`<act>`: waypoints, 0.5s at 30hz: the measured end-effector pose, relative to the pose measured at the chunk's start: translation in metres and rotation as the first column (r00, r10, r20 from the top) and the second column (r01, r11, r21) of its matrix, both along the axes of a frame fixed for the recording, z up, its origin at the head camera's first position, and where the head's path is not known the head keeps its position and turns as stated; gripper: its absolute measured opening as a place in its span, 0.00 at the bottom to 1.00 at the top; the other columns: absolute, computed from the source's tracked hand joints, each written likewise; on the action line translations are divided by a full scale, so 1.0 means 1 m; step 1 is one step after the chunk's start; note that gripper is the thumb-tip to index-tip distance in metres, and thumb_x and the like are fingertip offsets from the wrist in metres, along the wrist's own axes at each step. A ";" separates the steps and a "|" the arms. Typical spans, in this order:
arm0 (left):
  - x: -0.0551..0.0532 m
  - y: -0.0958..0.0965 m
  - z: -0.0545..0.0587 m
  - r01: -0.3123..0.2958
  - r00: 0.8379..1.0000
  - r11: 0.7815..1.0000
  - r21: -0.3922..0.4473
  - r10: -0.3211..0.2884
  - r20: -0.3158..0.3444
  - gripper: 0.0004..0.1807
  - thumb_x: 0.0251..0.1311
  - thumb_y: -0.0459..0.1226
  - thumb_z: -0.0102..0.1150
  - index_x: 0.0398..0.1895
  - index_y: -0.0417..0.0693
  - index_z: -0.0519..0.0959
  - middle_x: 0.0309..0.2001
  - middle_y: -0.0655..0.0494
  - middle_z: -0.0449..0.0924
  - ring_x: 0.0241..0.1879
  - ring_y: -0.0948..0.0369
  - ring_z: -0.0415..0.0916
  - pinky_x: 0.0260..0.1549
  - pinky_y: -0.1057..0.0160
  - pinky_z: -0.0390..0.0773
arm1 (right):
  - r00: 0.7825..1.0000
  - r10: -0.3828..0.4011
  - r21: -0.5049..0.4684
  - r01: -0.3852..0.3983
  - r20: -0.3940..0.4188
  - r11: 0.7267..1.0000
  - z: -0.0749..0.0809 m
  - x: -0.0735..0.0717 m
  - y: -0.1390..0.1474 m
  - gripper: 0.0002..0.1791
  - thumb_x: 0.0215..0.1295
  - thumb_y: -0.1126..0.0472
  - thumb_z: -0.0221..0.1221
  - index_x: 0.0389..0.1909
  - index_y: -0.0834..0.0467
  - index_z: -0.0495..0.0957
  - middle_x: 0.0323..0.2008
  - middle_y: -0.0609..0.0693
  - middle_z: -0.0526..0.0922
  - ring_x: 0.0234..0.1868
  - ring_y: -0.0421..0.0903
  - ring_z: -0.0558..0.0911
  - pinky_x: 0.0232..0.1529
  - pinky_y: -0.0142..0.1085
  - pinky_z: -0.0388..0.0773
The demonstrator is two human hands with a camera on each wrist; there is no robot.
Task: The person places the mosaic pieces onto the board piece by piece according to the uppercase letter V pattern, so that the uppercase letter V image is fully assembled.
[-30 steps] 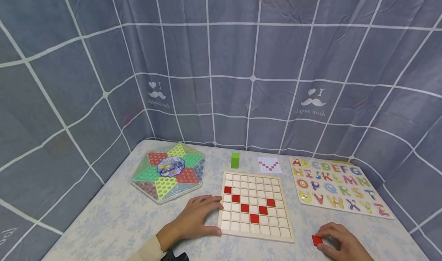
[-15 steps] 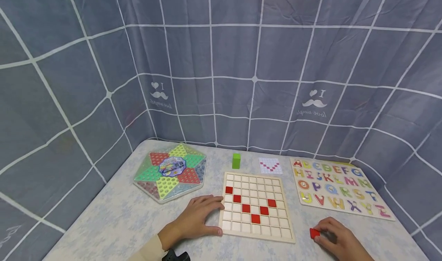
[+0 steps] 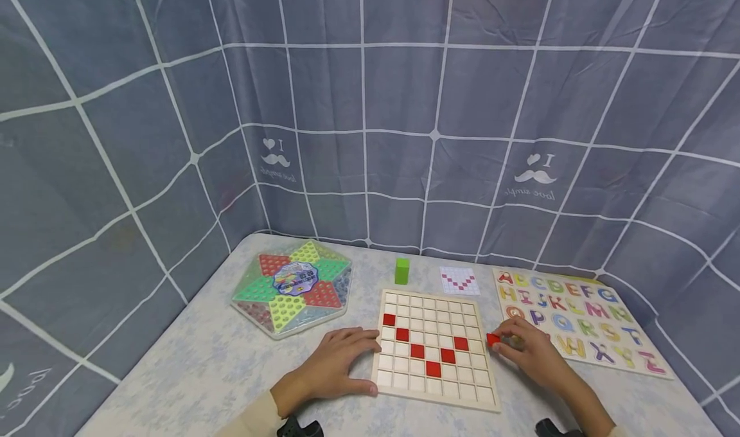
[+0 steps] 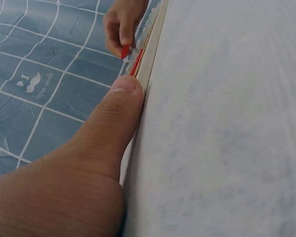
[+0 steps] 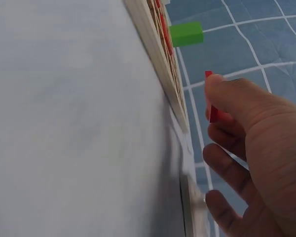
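A wooden grid board (image 3: pixel 437 398) lies on the table with white squares and several red tiles (image 3: pixel 433 369) forming a V shape. My left hand (image 3: pixel 347 363) rests at the board's left edge, fingers and thumb spread along it; the left wrist view has the thumb (image 4: pixel 123 94) against the rim. Between thumb and index finger my right hand (image 3: pixel 528 350) pinches a red square tile (image 3: pixel 493 340), just off the board's right edge. In the right wrist view the tile (image 5: pixel 213 114) is held up off the table, seen edge-on.
Behind the board stand a green block (image 3: pixel 401 271) and a small card (image 3: pixel 460 281) with a pink V pattern on a grid. A hexagonal Chinese checkers set (image 3: pixel 295 289) lies to the left. An alphabet puzzle board (image 3: pixel 584 321) is at the right, partly behind the right hand.
My right hand has carried the red tile up and left from the table's front right to beside the board. My left hand stays at the board; the head view has shifted slightly.
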State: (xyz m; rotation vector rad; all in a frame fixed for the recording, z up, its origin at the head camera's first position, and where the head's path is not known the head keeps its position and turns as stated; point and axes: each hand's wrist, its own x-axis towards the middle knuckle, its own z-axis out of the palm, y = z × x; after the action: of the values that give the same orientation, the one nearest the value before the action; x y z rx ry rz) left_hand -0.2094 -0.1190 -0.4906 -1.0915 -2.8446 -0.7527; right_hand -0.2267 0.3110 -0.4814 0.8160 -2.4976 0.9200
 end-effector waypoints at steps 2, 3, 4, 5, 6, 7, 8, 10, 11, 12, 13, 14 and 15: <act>0.000 0.000 0.000 0.000 1.000 1.000 -0.002 0.000 0.002 0.36 0.56 0.69 0.61 0.63 0.63 0.75 0.73 0.62 0.65 0.71 0.51 0.61 0.62 0.37 0.60 | 1.000 -0.014 0.031 0.014 0.000 0.999 -0.001 -0.010 -0.008 0.12 0.56 0.66 0.74 0.39 0.50 0.85 0.41 0.39 0.80 0.42 0.41 0.79 0.39 0.37 0.78; 0.000 0.001 0.000 0.001 1.000 1.000 -0.002 -0.001 0.003 0.36 0.56 0.69 0.61 0.63 0.63 0.75 0.73 0.62 0.65 0.71 0.51 0.60 0.62 0.37 0.60 | 1.000 -0.021 0.041 0.020 0.001 0.999 -0.001 -0.015 -0.011 0.11 0.56 0.65 0.74 0.39 0.50 0.85 0.40 0.39 0.80 0.42 0.41 0.79 0.39 0.38 0.77; -0.001 0.001 0.000 0.002 1.000 1.000 -0.003 -0.002 0.002 0.36 0.56 0.69 0.61 0.63 0.63 0.75 0.73 0.62 0.65 0.71 0.51 0.60 0.62 0.37 0.60 | 1.000 -0.023 0.050 0.023 0.000 0.999 -0.002 -0.019 -0.015 0.11 0.56 0.65 0.74 0.38 0.50 0.85 0.40 0.39 0.80 0.42 0.40 0.79 0.40 0.38 0.77; -0.001 0.001 0.000 0.003 1.000 1.000 -0.003 -0.003 0.000 0.36 0.56 0.69 0.61 0.63 0.63 0.75 0.73 0.62 0.65 0.71 0.51 0.60 0.62 0.37 0.60 | 1.000 -0.023 0.055 0.023 -0.001 0.998 -0.003 -0.022 -0.018 0.11 0.56 0.65 0.74 0.38 0.50 0.86 0.40 0.39 0.80 0.43 0.40 0.79 0.40 0.39 0.78; -0.001 0.001 0.000 0.004 1.000 1.000 -0.003 -0.004 0.000 0.36 0.56 0.69 0.61 0.63 0.63 0.75 0.73 0.62 0.65 0.71 0.51 0.60 0.62 0.37 0.60 | 1.000 -0.018 0.055 0.018 -0.001 0.998 -0.004 -0.025 -0.020 0.11 0.57 0.65 0.74 0.38 0.51 0.86 0.39 0.39 0.80 0.43 0.40 0.79 0.41 0.39 0.77; -0.001 0.000 0.000 0.003 1.000 1.000 -0.004 -0.003 -0.002 0.36 0.56 0.69 0.61 0.63 0.63 0.75 0.73 0.62 0.65 0.71 0.51 0.60 0.62 0.37 0.60 | 1.000 -0.006 0.050 0.006 0.000 0.999 -0.005 -0.028 -0.022 0.11 0.56 0.66 0.74 0.38 0.52 0.86 0.39 0.40 0.80 0.43 0.40 0.79 0.42 0.40 0.78; -0.001 0.000 0.000 0.002 1.000 1.000 -0.006 -0.002 -0.002 0.36 0.56 0.69 0.61 0.63 0.63 0.75 0.73 0.63 0.65 0.71 0.51 0.60 0.62 0.37 0.60 | 1.000 0.008 0.042 -0.008 0.004 0.999 -0.006 -0.030 -0.024 0.10 0.57 0.66 0.73 0.38 0.52 0.86 0.39 0.41 0.80 0.43 0.40 0.79 0.43 0.40 0.78; -0.001 -0.001 0.000 0.001 1.000 1.000 -0.008 -0.001 -0.004 0.36 0.56 0.69 0.61 0.63 0.64 0.75 0.73 0.63 0.65 0.71 0.51 0.60 0.61 0.38 0.61 | 1.000 0.026 0.030 -0.026 0.014 0.999 -0.007 -0.033 -0.026 0.10 0.58 0.66 0.72 0.39 0.53 0.86 0.39 0.42 0.81 0.43 0.40 0.79 0.43 0.40 0.77; -0.001 -0.001 0.000 0.000 1.000 1.000 -0.008 0.000 -0.006 0.37 0.55 0.70 0.61 0.63 0.64 0.75 0.73 0.63 0.65 0.71 0.51 0.60 0.61 0.38 0.61 | 0.999 0.035 0.026 -0.035 0.020 0.999 -0.008 -0.034 -0.027 0.09 0.59 0.67 0.72 0.39 0.53 0.86 0.39 0.42 0.81 0.43 0.40 0.79 0.42 0.40 0.77; -0.001 -0.001 0.000 -0.001 1.000 1.000 -0.008 0.001 -0.007 0.37 0.55 0.70 0.61 0.63 0.64 0.76 0.73 0.63 0.65 0.71 0.51 0.60 0.61 0.38 0.61 | 0.999 0.042 0.021 -0.043 0.031 0.999 -0.008 -0.035 -0.027 0.09 0.59 0.66 0.72 0.39 0.53 0.85 0.39 0.42 0.81 0.43 0.40 0.79 0.42 0.39 0.77; -0.001 -0.001 0.000 -0.003 1.000 1.000 -0.009 0.003 -0.009 0.37 0.55 0.70 0.61 0.63 0.64 0.76 0.73 0.63 0.65 0.71 0.52 0.60 0.61 0.38 0.61 | 0.998 0.046 0.018 -0.047 0.042 0.999 -0.009 -0.036 -0.027 0.09 0.60 0.66 0.71 0.39 0.53 0.85 0.39 0.42 0.81 0.42 0.40 0.78 0.42 0.38 0.77; -0.001 0.000 -0.001 -0.004 1.000 1.000 -0.009 0.004 -0.010 0.37 0.55 0.70 0.61 0.63 0.64 0.76 0.72 0.63 0.65 0.71 0.52 0.60 0.61 0.38 0.61 | 0.998 0.046 0.018 -0.047 0.052 0.999 -0.009 -0.036 -0.026 0.08 0.60 0.66 0.71 0.39 0.53 0.85 0.40 0.42 0.81 0.42 0.40 0.78 0.41 0.38 0.76; -0.001 0.000 -0.001 -0.005 1.000 1.000 -0.009 0.005 -0.010 0.37 0.55 0.70 0.61 0.62 0.64 0.76 0.72 0.63 0.66 0.71 0.52 0.61 0.61 0.38 0.61 | 0.997 0.043 0.019 -0.045 0.062 0.999 -0.010 -0.037 -0.026 0.08 0.60 0.66 0.71 0.39 0.53 0.85 0.40 0.42 0.80 0.42 0.40 0.78 0.41 0.37 0.76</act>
State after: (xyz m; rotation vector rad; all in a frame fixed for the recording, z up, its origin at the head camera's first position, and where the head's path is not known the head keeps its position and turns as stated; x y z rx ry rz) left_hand -0.2099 -0.1189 -0.4914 -1.0850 -2.8437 -0.7328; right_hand -0.2633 0.2848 -0.4911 0.8649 -2.5556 0.9496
